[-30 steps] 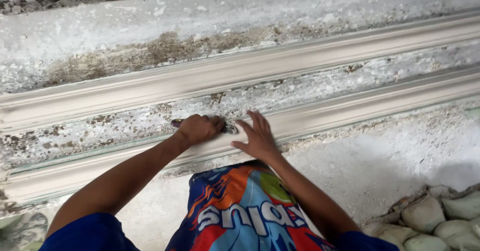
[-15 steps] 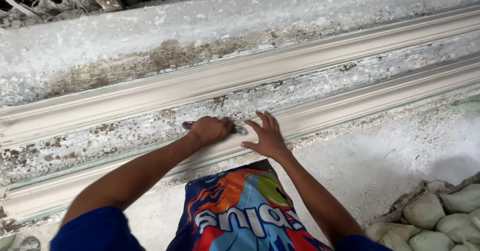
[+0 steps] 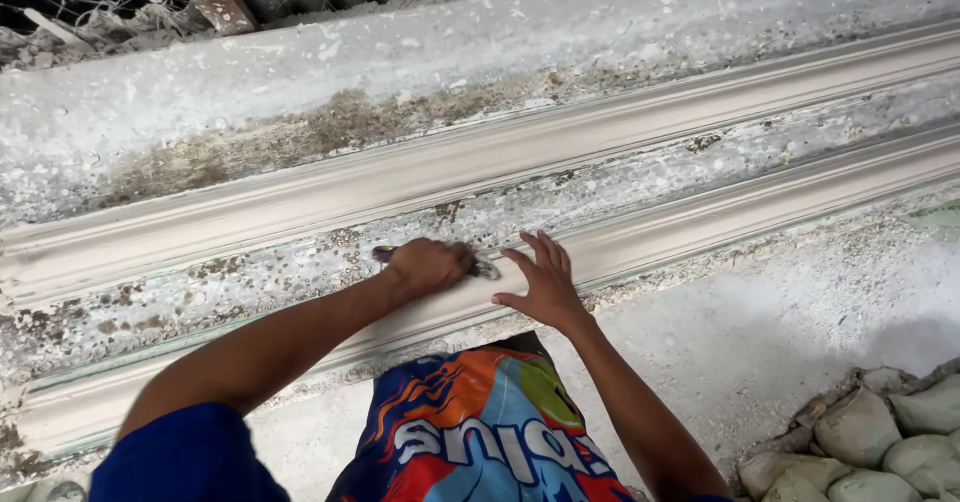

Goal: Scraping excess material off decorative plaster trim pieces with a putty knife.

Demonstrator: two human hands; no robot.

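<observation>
The left hand is clamped on a small purple-handled tool, perhaps a scraper; the right hand lies flat, fingers spread, mid-frame on the long pale plaster moulding, whose visible length looks smooth.

Both arms are bare from the short sleeves down to the fingers. The left hand and the right hand wear no gloves, rings or watch. The sleeve on the left arm is plain deep blue and ends above the elbow; only a sliver of the same blue shows at the right arm, at the bottom edge. Below, the shorts are loud — orange, red, light blue and green patches, flame-like shapes, and big white block lettering across the front.
</observation>
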